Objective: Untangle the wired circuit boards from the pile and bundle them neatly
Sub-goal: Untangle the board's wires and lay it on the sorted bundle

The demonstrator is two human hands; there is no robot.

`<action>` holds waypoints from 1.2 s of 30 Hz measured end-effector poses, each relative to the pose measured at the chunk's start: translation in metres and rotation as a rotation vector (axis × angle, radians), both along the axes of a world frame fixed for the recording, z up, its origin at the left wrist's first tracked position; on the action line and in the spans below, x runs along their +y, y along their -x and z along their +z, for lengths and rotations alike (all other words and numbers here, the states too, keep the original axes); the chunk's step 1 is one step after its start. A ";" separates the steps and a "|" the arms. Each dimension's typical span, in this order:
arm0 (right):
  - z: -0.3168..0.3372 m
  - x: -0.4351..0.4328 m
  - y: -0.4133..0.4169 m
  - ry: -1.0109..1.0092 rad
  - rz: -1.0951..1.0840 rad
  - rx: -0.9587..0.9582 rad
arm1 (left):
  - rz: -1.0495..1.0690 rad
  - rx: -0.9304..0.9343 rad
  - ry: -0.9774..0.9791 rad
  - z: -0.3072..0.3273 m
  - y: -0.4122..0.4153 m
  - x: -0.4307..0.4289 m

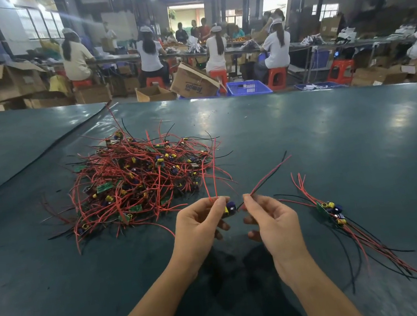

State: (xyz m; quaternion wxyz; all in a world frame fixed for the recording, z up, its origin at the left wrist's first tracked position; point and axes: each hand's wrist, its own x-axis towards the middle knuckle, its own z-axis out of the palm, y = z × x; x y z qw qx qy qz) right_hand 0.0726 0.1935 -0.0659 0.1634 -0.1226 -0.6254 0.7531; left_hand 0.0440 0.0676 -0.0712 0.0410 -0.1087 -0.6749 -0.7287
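Observation:
A tangled pile (139, 177) of small green circuit boards with red and black wires lies on the dark green table (335, 137), left of centre. My left hand (199, 227) pinches two red wires that rise from one small board (230, 207) held between both hands. My right hand (271, 219) pinches that board's other red and black wires, which stretch up to the right. A small sorted bunch (331, 210) of boards lies at the right, its wires trailing toward the table's near right.
The table's far edge runs across the view at mid-height. Beyond it stand cardboard boxes (192, 82), blue crates (248, 87) and red stools, and several people sit at long benches. A seam in the table cover (38, 157) runs diagonally at the left.

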 end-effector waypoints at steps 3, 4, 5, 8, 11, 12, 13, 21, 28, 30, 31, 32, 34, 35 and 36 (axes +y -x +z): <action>0.000 -0.005 -0.004 -0.086 0.061 -0.020 | 0.019 0.110 0.070 0.000 -0.001 0.000; 0.001 -0.006 -0.004 -0.081 0.054 -0.017 | 0.017 0.154 0.100 0.001 -0.002 0.000; 0.003 -0.005 -0.005 -0.053 0.041 -0.012 | 0.018 0.199 0.137 0.000 -0.003 0.001; 0.006 -0.001 -0.005 0.016 0.022 0.007 | 0.021 0.272 0.187 -0.002 -0.006 0.003; 0.005 -0.003 -0.007 -0.008 0.033 0.034 | -0.011 0.131 0.096 -0.001 -0.006 0.006; 0.005 -0.004 -0.007 -0.024 0.043 0.041 | -0.044 0.047 0.073 0.000 -0.005 0.007; 0.005 -0.005 -0.007 -0.035 0.058 0.051 | -0.088 -0.021 0.071 0.001 -0.004 0.006; 0.003 -0.007 -0.005 0.033 0.114 0.005 | -0.168 0.014 0.056 -0.003 -0.002 0.006; 0.007 -0.010 -0.004 0.424 0.208 -0.192 | -0.128 0.027 0.039 -0.003 -0.002 0.008; 0.007 -0.011 -0.002 0.423 0.181 -0.208 | -0.129 0.011 0.054 -0.003 -0.001 0.007; 0.007 -0.011 0.000 0.420 0.157 -0.219 | -0.129 0.008 0.068 -0.004 0.000 0.007; 0.008 -0.010 0.002 0.417 0.123 -0.233 | -0.128 0.008 0.089 -0.004 0.001 0.007; 0.008 -0.004 0.007 0.392 0.037 -0.261 | -0.132 0.008 0.123 -0.004 0.002 0.006; 0.009 0.001 0.009 0.387 0.001 -0.271 | -0.138 0.005 0.130 -0.004 0.003 0.006; 0.010 0.007 0.011 0.394 -0.024 -0.276 | -0.148 0.002 0.133 -0.003 0.003 0.006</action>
